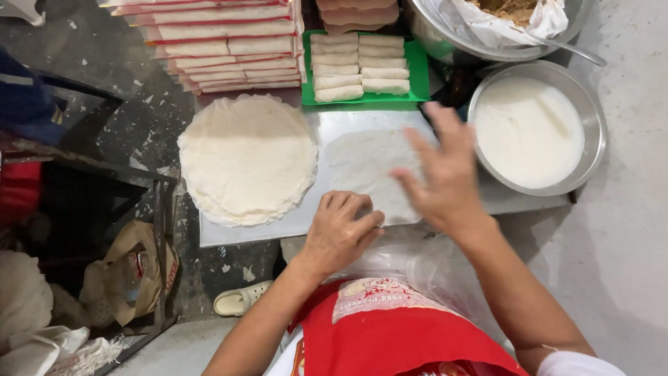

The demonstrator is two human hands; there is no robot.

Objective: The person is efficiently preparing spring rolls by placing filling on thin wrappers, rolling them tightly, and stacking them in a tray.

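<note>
The single wrapper (365,170) I am working on lies flat on the metal table (229,235), thin and pale, with nothing on it that I can see: no filling laid and no edge folded. So I judge this piece to be at its very start, spread but not yet filled or rolled.

My left hand (339,233) rests on the wrapper's near corner, fingers curled and pressed down onto the sheet, a flat hold more than a pinch. My right hand (445,174) hovers over the wrapper's right side, the grip spread wide with fingers apart and holding nothing; it is blurred, and I cannot tell whether it touches the sheet. The wrapper sits between and under both hands, its far edge reaching toward the green tray (417,76).

Just left of it lies the round stack of wrappers (247,160), thick, so much is left to do. On the green tray two rows of finished rolls (358,66) lie side by side, with packed rolls in trays (229,45) beside them, so a fair share looks done. To the right stands a steel bowl of white liquid (529,132), and behind it a larger bowl lined with plastic (487,28) holds brownish filling, with a spoon handle (574,50) poking out.
</note>
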